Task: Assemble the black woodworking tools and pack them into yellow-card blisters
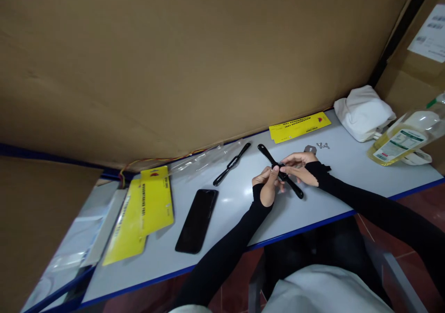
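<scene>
Both hands meet around the middle of a black spokeshave, whose two handles stick out diagonally past the fingers. My left hand grips its centre from the near side, thumb on top. From the right, my right hand closes its fingers on the same middle part; whether a small part is pinched there is hidden. A second black spokeshave lies on the table to the left. Beyond my right hand are a grey metal blade and a few small silver screws.
A black phone lies left of my hands. Yellow printed cards sit at the left, another yellow card at the back. Clear plastic wrap lies along the cardboard wall. A bottle of yellow liquid and white cloth stand right.
</scene>
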`<state>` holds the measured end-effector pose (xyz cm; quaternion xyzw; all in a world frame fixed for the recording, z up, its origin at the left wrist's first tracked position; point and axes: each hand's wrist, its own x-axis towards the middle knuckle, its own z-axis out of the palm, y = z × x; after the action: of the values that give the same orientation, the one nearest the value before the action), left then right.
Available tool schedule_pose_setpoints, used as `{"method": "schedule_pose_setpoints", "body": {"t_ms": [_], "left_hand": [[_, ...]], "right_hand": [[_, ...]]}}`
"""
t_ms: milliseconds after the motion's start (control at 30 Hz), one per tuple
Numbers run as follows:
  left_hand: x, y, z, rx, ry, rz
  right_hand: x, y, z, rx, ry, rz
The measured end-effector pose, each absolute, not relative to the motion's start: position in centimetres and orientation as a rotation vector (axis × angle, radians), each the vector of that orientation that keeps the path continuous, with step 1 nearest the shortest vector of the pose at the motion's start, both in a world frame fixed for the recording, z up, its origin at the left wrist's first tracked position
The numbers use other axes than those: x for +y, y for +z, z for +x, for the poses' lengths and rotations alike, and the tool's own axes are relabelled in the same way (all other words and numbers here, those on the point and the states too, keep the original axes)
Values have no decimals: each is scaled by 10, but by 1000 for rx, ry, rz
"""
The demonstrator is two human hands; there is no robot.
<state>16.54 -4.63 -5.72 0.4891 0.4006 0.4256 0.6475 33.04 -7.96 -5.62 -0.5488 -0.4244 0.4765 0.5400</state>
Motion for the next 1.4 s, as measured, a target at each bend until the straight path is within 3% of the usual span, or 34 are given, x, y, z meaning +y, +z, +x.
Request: {"method": "schedule_pose_setpoints", "body": {"t_ms": [367,1400], "left_hand": [[-50,-46,165,1004,1082,1175],[-49,-51,171,1034,1124,1228]], "right_hand": [[-81,-58,328,-920,1283,-1167],[-82,-55,317,-804,1072,-1257]]}}
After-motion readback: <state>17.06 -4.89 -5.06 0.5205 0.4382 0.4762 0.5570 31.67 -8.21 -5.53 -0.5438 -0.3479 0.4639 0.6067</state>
